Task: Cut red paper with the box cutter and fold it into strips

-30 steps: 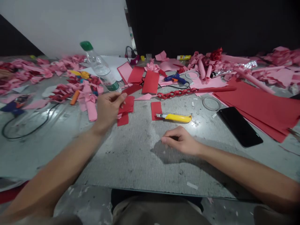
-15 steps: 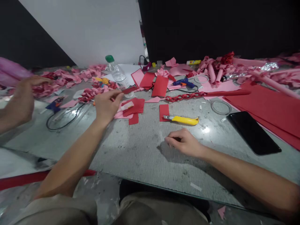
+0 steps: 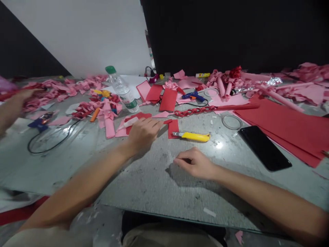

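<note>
My left hand point(image 3: 145, 133) is over the red paper pieces left of centre, its fingers closed on a small strip of red paper point(image 3: 168, 121). The strip's free end reaches over a red paper rectangle point(image 3: 173, 127) on the table. A yellow utility knife point(image 3: 195, 137) lies with its blade out, the tip resting on that rectangle. Just below the knife, my right hand point(image 3: 194, 162) rests on the table with thumb and forefinger pinched together. What they hold, if anything, I cannot make out.
A water bottle point(image 3: 123, 91) stands behind my left hand. Blue glue guns point(image 3: 194, 96), a paper chain point(image 3: 195, 110) and pink scraps lie along the back. To the right are a black phone point(image 3: 266, 148), a tape ring point(image 3: 231, 122) and red sheets point(image 3: 285, 127). Another person's hand point(image 3: 19, 103) is at far left.
My left hand has moved right and nearer with the red strip, from beside the bottle to the red rectangle. My right hand keeps its pinch. The view has shifted slightly.
</note>
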The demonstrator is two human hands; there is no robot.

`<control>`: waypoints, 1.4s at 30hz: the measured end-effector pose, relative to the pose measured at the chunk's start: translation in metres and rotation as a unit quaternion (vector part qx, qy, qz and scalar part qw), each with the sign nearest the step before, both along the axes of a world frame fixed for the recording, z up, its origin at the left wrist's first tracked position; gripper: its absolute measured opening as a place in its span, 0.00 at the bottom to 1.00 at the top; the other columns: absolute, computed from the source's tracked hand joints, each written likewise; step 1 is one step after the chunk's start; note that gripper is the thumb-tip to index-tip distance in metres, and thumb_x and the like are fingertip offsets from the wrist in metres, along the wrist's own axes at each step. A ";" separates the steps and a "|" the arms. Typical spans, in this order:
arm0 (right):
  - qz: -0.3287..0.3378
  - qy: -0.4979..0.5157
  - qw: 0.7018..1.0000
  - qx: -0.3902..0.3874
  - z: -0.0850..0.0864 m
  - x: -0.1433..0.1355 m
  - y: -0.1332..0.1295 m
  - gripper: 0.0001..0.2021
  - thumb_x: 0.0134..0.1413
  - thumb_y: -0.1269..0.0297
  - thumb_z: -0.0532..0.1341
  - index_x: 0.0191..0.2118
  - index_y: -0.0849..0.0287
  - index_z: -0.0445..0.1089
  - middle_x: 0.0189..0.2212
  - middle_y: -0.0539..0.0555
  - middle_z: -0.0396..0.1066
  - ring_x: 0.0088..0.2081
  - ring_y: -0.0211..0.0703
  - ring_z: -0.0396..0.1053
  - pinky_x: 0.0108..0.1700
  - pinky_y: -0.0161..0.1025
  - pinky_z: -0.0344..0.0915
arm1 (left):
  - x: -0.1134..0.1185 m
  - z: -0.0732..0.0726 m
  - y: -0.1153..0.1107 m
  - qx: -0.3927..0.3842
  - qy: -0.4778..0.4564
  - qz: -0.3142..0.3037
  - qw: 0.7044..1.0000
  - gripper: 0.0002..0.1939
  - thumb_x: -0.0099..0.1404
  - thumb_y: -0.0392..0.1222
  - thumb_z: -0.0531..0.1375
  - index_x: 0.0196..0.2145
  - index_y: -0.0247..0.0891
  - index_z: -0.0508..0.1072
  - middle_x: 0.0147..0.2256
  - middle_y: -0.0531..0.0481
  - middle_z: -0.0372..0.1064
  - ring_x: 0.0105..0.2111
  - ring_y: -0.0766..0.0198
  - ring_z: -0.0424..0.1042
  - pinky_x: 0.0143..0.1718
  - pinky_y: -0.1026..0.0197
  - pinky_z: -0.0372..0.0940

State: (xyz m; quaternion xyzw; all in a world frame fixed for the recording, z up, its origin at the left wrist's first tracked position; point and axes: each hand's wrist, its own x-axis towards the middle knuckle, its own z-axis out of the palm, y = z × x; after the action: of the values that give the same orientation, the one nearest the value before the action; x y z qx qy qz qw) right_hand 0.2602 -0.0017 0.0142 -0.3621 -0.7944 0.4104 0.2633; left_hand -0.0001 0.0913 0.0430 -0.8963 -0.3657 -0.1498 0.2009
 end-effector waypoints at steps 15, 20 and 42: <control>0.001 -0.012 1.000 0.028 0.004 -0.001 0.000 0.22 0.73 0.58 0.57 0.24 0.56 0.58 0.21 0.43 0.51 0.25 0.34 0.50 0.33 0.41 0.46 | 0.020 -0.027 0.019 -0.201 -0.011 -0.063 0.977 0.39 0.77 0.70 0.56 0.70 0.37 0.71 0.69 0.37 0.71 0.69 0.46 0.71 0.70 0.45 0.65; 0.009 -0.013 0.999 0.028 0.004 -0.001 -0.001 0.22 0.73 0.59 0.57 0.24 0.57 0.58 0.21 0.43 0.52 0.25 0.34 0.50 0.34 0.41 0.46 | 0.013 -0.041 0.024 -0.239 -0.010 -0.081 0.968 0.42 0.80 0.70 0.49 0.73 0.31 0.65 0.71 0.31 0.66 0.72 0.43 0.67 0.71 0.42 0.64; -0.046 0.127 0.973 -0.188 0.005 -0.001 0.007 0.25 0.69 0.40 0.63 0.32 0.59 0.75 0.25 0.50 0.73 0.24 0.37 0.66 0.27 0.36 0.60 | 0.013 0.024 -0.067 0.033 0.006 -0.046 0.998 0.07 0.75 0.37 0.59 0.40 0.37 0.78 0.36 0.42 0.81 0.35 0.51 0.80 0.34 0.50 0.69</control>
State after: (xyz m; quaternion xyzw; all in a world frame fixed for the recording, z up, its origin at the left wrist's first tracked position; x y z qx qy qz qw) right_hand 0.2593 0.0054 0.0192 -0.3865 -0.6454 0.5823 0.3082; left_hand 0.0131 0.0241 0.0671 -0.9060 -0.3175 -0.1656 0.2257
